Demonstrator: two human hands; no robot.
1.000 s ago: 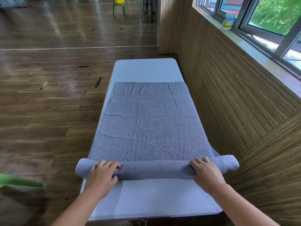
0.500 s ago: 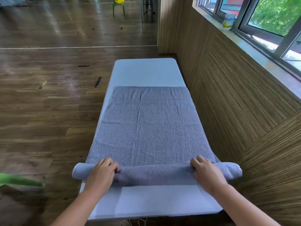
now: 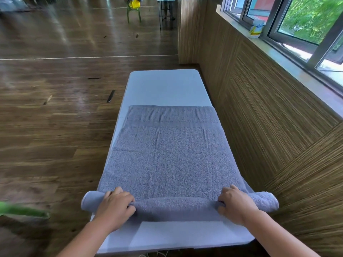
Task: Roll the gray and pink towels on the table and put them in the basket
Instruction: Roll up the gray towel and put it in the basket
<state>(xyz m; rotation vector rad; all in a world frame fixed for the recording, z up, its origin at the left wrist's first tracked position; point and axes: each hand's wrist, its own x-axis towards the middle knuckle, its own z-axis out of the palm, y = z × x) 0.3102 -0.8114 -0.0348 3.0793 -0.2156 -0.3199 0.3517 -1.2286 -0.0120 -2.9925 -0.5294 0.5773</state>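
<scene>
Muted blue-gray over the whole gray towel (image 3: 167, 154), in looped terry speckle, with a flatter plain band across near its 12 o'clock end. Plain pale bluish white on the table (image 3: 163, 86). Dark brown on the floor (image 3: 55, 127) at 9 o'clock, in plank streaks with pale glossy reflections and one thin white line (image 3: 89, 57) across. Fine tan and brown stripes on the wall panelling (image 3: 269, 117) at 3 o'clock, in differing diagonals. Pale gray on the window sill (image 3: 289, 66) at 1 o'clock. White with yellow and blue print on the tub (image 3: 257, 29) there. Green legs under yellow on the chair (image 3: 128, 14) at 12 o'clock.
</scene>
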